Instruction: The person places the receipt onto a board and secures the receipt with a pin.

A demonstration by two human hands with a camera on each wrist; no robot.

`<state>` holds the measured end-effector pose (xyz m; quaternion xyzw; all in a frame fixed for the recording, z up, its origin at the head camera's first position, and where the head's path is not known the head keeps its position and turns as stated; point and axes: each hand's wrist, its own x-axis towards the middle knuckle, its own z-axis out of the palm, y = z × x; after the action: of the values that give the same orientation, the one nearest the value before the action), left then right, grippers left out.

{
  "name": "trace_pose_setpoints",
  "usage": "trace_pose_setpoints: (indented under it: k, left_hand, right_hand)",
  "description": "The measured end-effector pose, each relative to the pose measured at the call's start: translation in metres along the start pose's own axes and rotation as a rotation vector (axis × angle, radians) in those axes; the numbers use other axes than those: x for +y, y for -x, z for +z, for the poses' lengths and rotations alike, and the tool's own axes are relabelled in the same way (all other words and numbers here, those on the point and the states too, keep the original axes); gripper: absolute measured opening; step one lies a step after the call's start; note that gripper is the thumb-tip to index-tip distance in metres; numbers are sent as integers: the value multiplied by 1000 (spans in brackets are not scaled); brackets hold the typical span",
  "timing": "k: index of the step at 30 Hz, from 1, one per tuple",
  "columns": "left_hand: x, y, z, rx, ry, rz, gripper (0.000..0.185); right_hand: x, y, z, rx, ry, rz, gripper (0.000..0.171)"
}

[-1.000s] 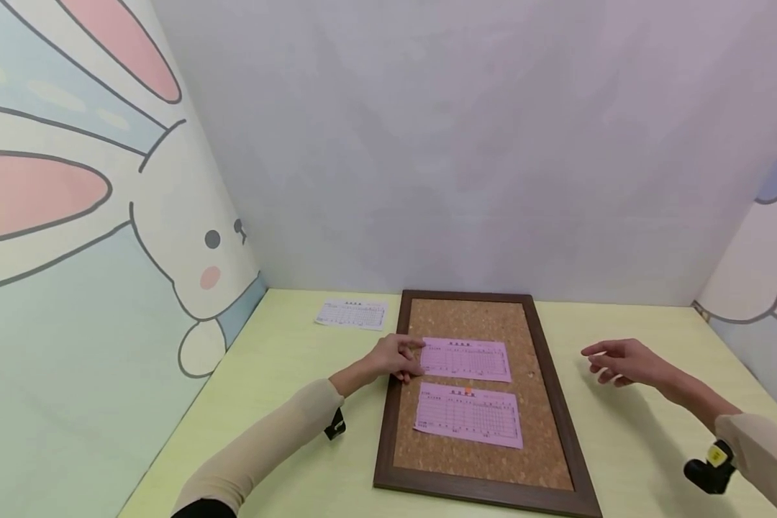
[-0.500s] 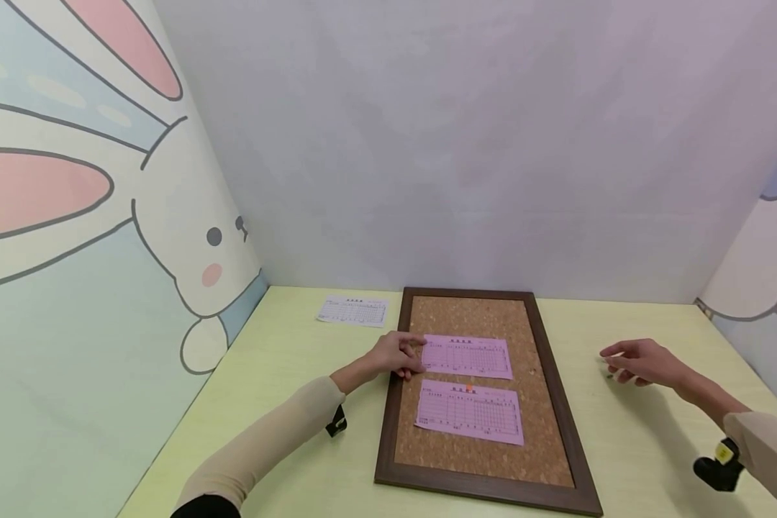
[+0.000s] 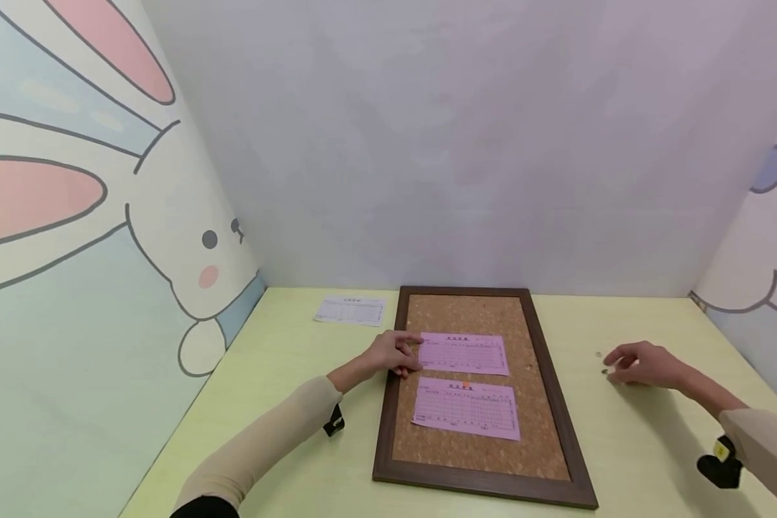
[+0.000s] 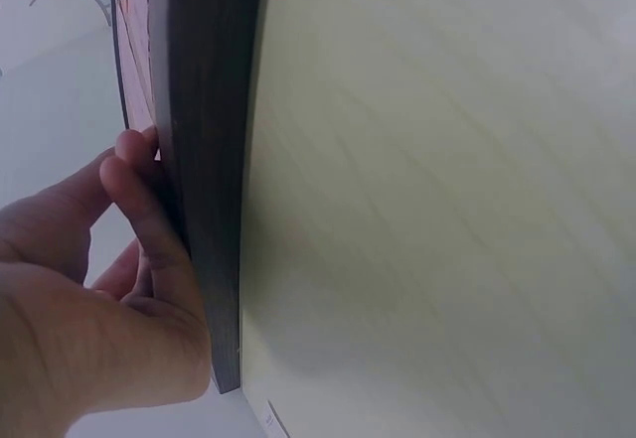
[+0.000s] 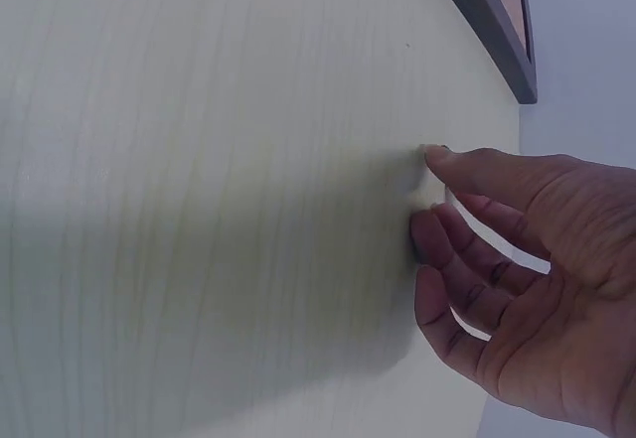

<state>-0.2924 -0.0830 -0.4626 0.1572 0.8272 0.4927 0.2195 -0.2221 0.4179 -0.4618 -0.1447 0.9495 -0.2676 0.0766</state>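
We find the right hand (image 3: 644,365) on the table (image 3: 647,460), its fingers (image 5: 452,244) curled down at a tiny pin (image 3: 605,371); whether they pinch it we cannot tell. The left hand (image 3: 391,354), fingers loosely bent, presses the upper of 2 pink slips (image 3: 464,353) at the cork board (image 3: 479,464) frame's left edge. We judge the pin light, hard, sharp-tipped: take it by the head
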Motion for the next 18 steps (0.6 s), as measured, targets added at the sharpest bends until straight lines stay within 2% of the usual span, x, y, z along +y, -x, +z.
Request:
trace_pose_setpoints:
  k: [7, 18]
  left_hand:
    - [-2, -2, 1, -3, -1, -7, 55]
    - [0, 0, 2, 13, -9, -10, 54]
  right_hand:
    - [-8, -4, 7, 20, 35, -88, 10]
    - [-16, -9, 8, 20, 85, -68, 4]
